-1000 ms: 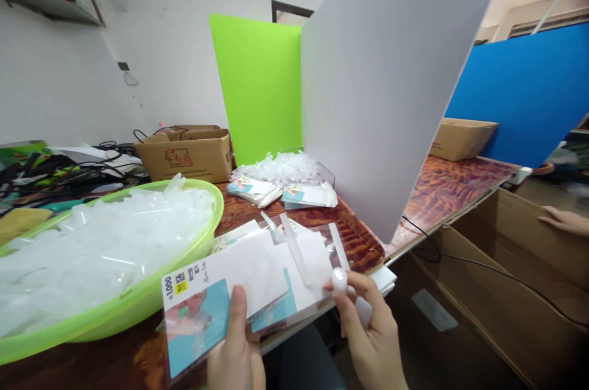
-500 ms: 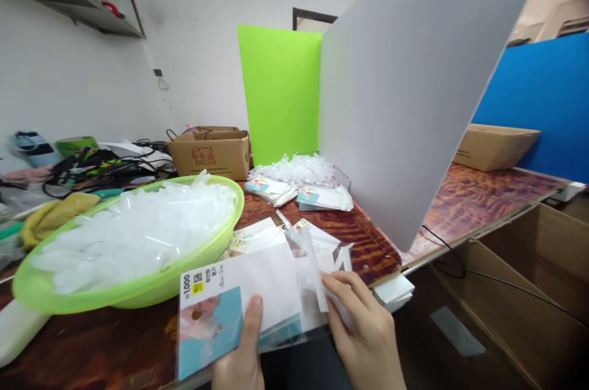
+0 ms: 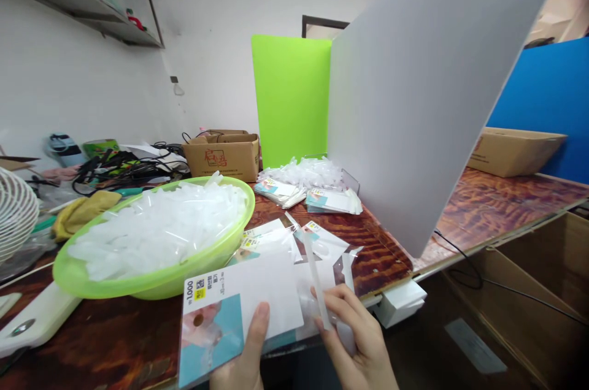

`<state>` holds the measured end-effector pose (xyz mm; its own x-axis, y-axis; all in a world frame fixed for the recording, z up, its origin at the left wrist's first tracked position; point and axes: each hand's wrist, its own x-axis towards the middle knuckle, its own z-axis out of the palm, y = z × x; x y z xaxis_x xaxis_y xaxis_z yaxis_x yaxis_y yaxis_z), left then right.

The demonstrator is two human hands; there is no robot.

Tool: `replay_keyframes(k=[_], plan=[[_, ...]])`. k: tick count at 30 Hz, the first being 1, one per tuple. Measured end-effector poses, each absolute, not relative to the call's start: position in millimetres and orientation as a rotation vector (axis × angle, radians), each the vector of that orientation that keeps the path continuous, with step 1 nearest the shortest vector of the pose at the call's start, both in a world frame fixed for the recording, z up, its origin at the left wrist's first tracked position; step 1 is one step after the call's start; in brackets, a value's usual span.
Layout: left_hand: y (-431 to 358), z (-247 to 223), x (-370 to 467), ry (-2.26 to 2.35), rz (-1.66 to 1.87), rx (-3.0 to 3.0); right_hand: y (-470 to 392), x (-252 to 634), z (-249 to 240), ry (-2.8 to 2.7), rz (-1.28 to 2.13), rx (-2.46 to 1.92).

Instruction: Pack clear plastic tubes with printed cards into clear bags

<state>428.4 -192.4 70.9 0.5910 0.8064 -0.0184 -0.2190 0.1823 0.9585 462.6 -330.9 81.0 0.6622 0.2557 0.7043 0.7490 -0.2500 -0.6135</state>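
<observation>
Printed packet held at the table edge

Packet reads "1,000" beside a yellow label and Korean characters; carton bears red characters. The packet lies under the left thumb, gripped by the left hand — thumb on top, pointing away. The right hand, fingers curled narrow, pinches a pale strip — a white plastic piece sits within its grasp.

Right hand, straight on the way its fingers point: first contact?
Past the strip at its fingertips, the right hand would probably meet the printed packet held in the left hand; depth is unclear.
</observation>
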Motion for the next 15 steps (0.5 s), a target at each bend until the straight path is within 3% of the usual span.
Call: replay_keyframes(k=[9,15], plan=[[-199.4,68.1,428.2,0.514,0.782,1.121,-328.8,460.6,79.6,-0.797,-0.521,-1.732],[-211.6,78.2,432.4,0.490,0.506,0.832,-307.1,451.3,60.0,-0.597,-0.485,-1.624]])
